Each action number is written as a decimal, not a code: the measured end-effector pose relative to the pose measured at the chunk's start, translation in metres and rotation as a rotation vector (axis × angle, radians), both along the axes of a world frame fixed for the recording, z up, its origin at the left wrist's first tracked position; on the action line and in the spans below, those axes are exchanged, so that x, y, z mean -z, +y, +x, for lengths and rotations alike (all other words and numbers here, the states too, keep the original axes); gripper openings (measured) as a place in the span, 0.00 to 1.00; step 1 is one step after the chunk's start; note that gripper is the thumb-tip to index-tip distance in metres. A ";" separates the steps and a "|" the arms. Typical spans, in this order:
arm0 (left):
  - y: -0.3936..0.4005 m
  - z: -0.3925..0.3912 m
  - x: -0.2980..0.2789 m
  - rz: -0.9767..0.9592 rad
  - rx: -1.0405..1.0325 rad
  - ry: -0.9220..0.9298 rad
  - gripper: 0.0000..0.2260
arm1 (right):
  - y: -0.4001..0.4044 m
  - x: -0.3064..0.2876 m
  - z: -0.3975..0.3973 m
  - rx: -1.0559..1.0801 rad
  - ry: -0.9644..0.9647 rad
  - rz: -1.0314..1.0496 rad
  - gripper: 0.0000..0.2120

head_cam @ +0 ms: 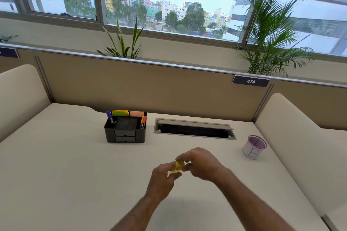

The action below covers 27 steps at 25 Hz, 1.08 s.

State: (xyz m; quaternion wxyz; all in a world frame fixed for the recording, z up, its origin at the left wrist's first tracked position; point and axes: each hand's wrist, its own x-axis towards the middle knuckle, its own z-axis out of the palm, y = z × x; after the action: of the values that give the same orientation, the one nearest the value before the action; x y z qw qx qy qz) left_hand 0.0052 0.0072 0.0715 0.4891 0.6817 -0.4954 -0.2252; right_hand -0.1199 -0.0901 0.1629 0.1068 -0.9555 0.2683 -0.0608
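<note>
A small yellow object [177, 167], blurred and mostly covered by fingers, is held above the cream desk [75, 174] near its middle front. My left hand [161, 180] grips its lower part with curled fingers. My right hand [201, 163] pinches its upper end from the right. What the object is I cannot tell.
A black desk organiser [125, 129] with pens and sticky notes stands behind the hands, to the left. An open cable tray [194, 129] is set into the desk beside it. A pink mesh cup marked B [254, 146] stands at the right. Cream partitions flank the desk.
</note>
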 end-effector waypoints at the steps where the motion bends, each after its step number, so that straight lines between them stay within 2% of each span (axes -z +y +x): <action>1: 0.001 0.001 0.000 -0.001 0.003 -0.013 0.13 | -0.001 0.001 0.000 0.000 0.002 -0.002 0.14; 4: 0.000 0.000 0.000 -0.039 -0.073 -0.032 0.12 | -0.001 0.002 0.003 0.007 0.002 -0.009 0.10; 7: -0.002 -0.001 -0.002 -0.082 -0.168 -0.014 0.13 | -0.002 0.001 0.005 0.012 -0.013 -0.022 0.09; 10: -0.003 0.002 -0.003 -0.107 -0.212 -0.072 0.14 | -0.002 0.000 0.005 -0.001 -0.022 -0.039 0.08; 18: -0.007 0.008 -0.007 -0.135 -0.169 -0.148 0.14 | 0.000 0.003 0.005 -0.008 0.018 -0.106 0.05; 27: -0.014 0.013 0.005 -0.157 -0.152 -0.127 0.15 | -0.011 0.009 0.014 -0.022 0.044 -0.076 0.05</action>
State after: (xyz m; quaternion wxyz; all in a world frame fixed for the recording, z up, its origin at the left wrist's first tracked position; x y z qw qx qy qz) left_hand 0.0181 -0.0065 0.0663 0.5243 0.6897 -0.4885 -0.1042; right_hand -0.1057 -0.1010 0.1544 0.0653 -0.9629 0.2574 -0.0487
